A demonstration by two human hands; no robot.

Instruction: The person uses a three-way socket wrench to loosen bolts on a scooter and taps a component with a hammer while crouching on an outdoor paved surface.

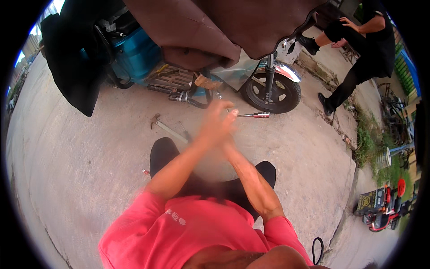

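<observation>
My left hand [214, 124] is raised in front of the scooter [135, 56], its fingers curled and pressed toward the thumb. A small dark metal piece shows at the fingertips; its kind cannot be made out. Beside the thumb is a screwdriver [261, 115] with a red and clear handle pointing right. Whether its shaft is held or lies on the ground behind, I cannot tell. My right hand [227, 140] is close against the left one, blurred and mostly hidden. A claw hammer [172, 132] with a pale handle lies on the concrete near my left knee, beside a thin dark tool.
A brown cover [192, 31] drapes over the scooter, above its front wheel [274, 92]. A brown crumpled piece [207, 83] rests at the footboard. Another person [365, 54] in black stands at the far right. A red scooter [383, 206] is parked beyond the grass.
</observation>
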